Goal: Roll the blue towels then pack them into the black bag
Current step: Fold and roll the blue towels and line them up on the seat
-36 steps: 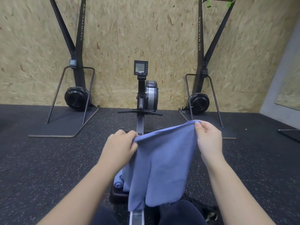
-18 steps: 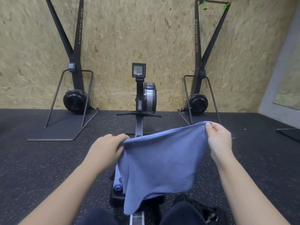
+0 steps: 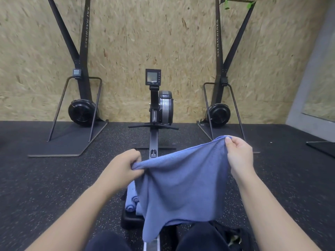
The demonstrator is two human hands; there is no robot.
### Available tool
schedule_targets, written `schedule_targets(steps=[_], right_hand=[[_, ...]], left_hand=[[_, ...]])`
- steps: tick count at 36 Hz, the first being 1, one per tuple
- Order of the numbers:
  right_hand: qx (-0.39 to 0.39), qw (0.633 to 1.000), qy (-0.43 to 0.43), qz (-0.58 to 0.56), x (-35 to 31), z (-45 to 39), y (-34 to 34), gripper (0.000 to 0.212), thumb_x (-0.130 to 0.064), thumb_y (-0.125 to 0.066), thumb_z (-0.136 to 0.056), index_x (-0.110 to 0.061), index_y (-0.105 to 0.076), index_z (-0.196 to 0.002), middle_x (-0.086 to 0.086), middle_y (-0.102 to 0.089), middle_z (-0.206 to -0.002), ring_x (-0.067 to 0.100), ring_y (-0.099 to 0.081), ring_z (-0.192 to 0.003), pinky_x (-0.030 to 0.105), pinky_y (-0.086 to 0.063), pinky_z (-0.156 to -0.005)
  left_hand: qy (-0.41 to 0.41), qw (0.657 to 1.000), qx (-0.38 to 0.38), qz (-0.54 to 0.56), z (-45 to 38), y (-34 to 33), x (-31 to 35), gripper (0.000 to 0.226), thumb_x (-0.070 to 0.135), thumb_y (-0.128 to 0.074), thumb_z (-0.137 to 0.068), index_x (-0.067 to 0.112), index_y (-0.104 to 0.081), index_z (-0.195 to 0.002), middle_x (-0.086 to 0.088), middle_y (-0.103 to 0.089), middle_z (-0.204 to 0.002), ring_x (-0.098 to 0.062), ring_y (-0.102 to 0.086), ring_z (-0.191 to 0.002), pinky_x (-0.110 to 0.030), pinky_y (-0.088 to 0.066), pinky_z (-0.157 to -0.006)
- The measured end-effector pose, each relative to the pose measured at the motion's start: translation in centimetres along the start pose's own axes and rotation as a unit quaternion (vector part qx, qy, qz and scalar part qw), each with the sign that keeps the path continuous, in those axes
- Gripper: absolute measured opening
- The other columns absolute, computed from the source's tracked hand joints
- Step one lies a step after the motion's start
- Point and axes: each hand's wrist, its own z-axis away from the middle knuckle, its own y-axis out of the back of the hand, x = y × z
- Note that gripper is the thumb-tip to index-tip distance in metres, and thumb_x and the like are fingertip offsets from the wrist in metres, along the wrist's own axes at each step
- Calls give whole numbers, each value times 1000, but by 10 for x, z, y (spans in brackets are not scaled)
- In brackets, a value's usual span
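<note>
A blue towel hangs spread in front of me, held up by its top edge. My left hand grips the towel's left corner in bunched fingers. My right hand pinches the right corner a little higher. Behind the towel's lower left, rolled blue towels lie on the black rower seat. The black bag shows partly at the bottom right, beside my right knee; most of it is hidden.
I sit on a rowing machine whose rail and monitor run straight ahead. Two ski machines, the left ski machine and the right ski machine, stand against the chipboard wall. Dark rubber floor surrounds me.
My hands have moved apart and the towel has spread wider between them. The right hand rose slightly and shifted right.
</note>
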Motion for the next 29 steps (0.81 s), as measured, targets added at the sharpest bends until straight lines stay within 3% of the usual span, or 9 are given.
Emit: schedule_targets(steps=[3, 5, 10, 11, 15, 18, 20, 24, 29], right_hand=[[6, 1000, -8, 7, 3, -2, -1, 25, -16, -50, -96, -25, -66, -78, -9, -65, -79, 9, -56, -73, 25, -42, -66], [12, 1000, -14, 10, 6, -3, -1, 26, -17, -50, -95, -27, -65, -76, -9, -64, -79, 12, -57, -76, 27, -43, -71], [16, 999, -19, 20, 10, -5, -1, 31, -16, -49, -95, -28, -65, -71, -9, -65, -78, 12, -57, -75, 29, -43, -72], [16, 999, -20, 22, 10, -4, 0, 32, -16, -48, -95, -28, -66, -71, -9, -65, -77, 12, -56, -74, 28, -42, -71], [18, 999, -21, 33, 13, -6, 2, 31, -16, -48, -95, -27, -66, -73, -9, -65, -78, 11, -56, -75, 29, -42, -71], [21, 999, -19, 46, 16, -8, 5, 24, -17, -48, -95, -19, -69, -84, -5, -65, -80, 15, -56, -78, 28, -41, -70], [31, 998, -22, 50, 18, -9, 7, 21, -17, -49, -96, -13, -69, -91, -3, -64, -83, 16, -56, -81, 28, -40, -72], [38, 997, -22, 63, 20, -10, 12, 18, -17, -50, -96, -15, -68, -96, -1, -64, -88, 18, -57, -87, 32, -43, -80], [30, 995, 7, 92, 17, -8, 13, 20, -14, -49, -95, -12, -68, -100, 1, -65, -95, 19, -58, -90, 31, -42, -80]], left_hand=[[5, 999, 4, 52, 0, 0, 0, 42, 54, -67, -61, 22, -40, -64, -4, -53, -69, -8, -39, -60, -28, -31, -56], [9, 997, 6, 83, -1, 1, 3, 50, 59, -69, -57, 21, -37, -61, -9, -55, -70, -8, -37, -59, -28, -29, -55], [-1, 986, -27, 165, -2, -3, 12, 51, 30, -79, -72, 21, -31, -56, -10, -62, -70, -4, -46, -60, -26, -34, -57], [-6, 986, -26, 162, -2, -3, 11, 51, 32, -79, -72, 21, -31, -56, -10, -61, -68, -5, -45, -59, -27, -33, -56], [-40, 999, -7, 18, 0, 1, 9, 48, 61, -60, -69, 23, -32, -61, 6, -35, -54, -7, -27, -54, -28, -25, -52], [-86, 987, 29, -136, 2, 7, 9, 49, 65, -49, -74, 23, -27, -61, 5, -34, -55, -9, -31, -53, -27, -28, -50], [-102, 973, 48, -203, 3, 10, 5, 46, 66, -42, -78, 24, -34, -60, 9, -39, -57, -7, -40, -55, -27, -33, -50], [-115, 954, 69, -268, 3, 18, -10, 44, 65, -35, -85, 27, -48, -66, 13, -46, -63, -12, -52, -62, -19, -26, -47], [-111, 936, 73, -324, 3, 17, -18, 48, 62, -31, -87, 28, -58, -67, 11, -52, -66, -16, -53, -62, -22, -30, -46]])
